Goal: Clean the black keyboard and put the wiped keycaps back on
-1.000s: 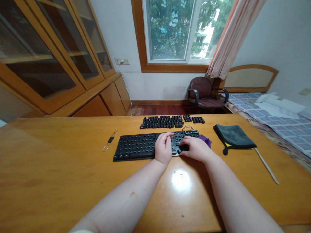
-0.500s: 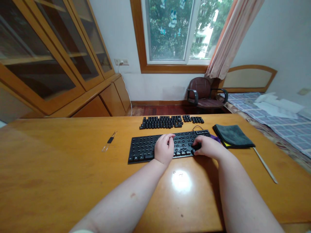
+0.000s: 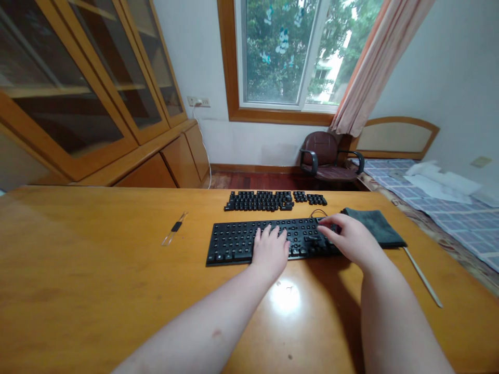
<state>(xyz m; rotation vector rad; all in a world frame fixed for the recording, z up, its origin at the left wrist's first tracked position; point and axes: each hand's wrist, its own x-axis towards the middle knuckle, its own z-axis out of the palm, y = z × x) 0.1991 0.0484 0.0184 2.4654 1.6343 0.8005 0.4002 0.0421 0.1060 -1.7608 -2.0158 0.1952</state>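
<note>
A black keyboard lies across the desk, most of its keys bare of caps, with some caps still on along its front row. My left hand rests on the middle of it, fingers spread flat. Above the keyboard's right end is my right hand, its thumb and forefinger a little apart and nothing visible between them; its other fingers are hidden. Just left of that thumb, a dark bar-shaped piece sits on the keyboard. Behind the keyboard, loose black keycaps stand in rows.
Left of the keyboard lies a wire keycap puller with a black handle. A dark grey cloth is folded at the right, a thin pale stick poking out from it. Beyond the desk are a chair and a bed.
My right hand has lifted off the keypad area, moving right and opening its pinch. My left hand's fingers have uncurled and spread. The view has shifted slightly.
</note>
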